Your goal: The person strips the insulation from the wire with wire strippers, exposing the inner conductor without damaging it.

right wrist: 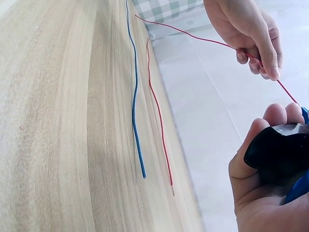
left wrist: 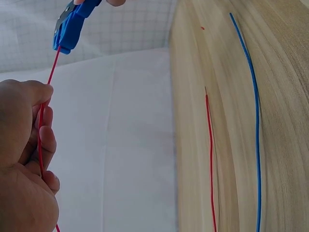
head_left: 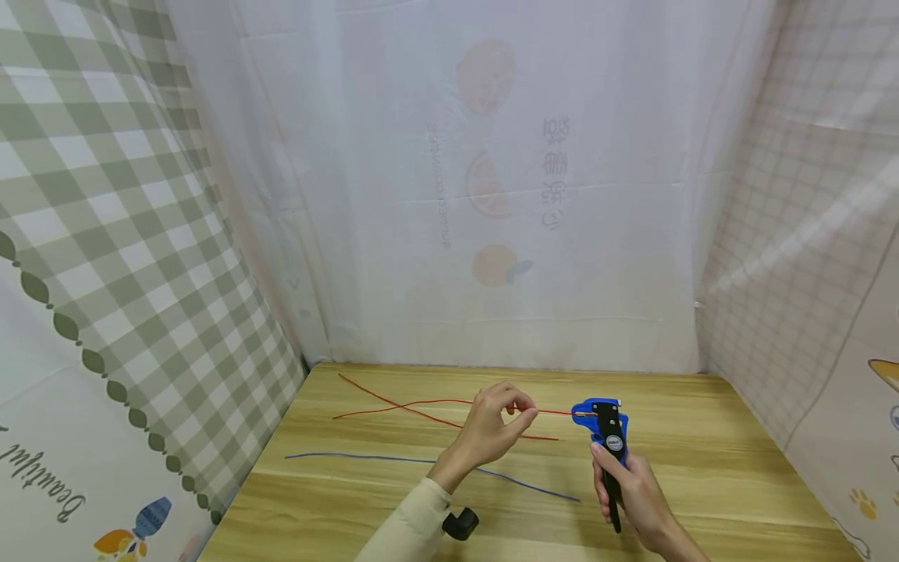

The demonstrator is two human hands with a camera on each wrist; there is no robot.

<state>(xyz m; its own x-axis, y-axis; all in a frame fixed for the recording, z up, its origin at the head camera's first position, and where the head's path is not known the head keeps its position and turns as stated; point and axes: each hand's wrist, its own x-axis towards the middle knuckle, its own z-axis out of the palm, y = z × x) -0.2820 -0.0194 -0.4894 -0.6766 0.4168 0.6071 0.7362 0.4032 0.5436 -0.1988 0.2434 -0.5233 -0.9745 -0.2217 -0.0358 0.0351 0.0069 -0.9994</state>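
Observation:
My left hand (head_left: 486,428) pinches a red wire (head_left: 555,411) between thumb and forefinger above the table. The wire's near end runs into the blue nose of a wire stripper (head_left: 608,425), while its other end trails to the left. My right hand (head_left: 637,493) grips the stripper's black handles, which stand roughly upright. In the left wrist view the held wire passes along the curled fingers, and only the blue head of the tool shows. A second red wire (left wrist: 210,145) lies on the wood, with a thin bare tip at one end.
A blue wire (head_left: 527,482) lies across the wooden table (head_left: 709,468), nearer me than the red ones. One small red bit (left wrist: 203,28) sits on the wood. By the left sleeve is a black curved object (head_left: 460,524). White cloth (head_left: 393,273) hangs along the back edge.

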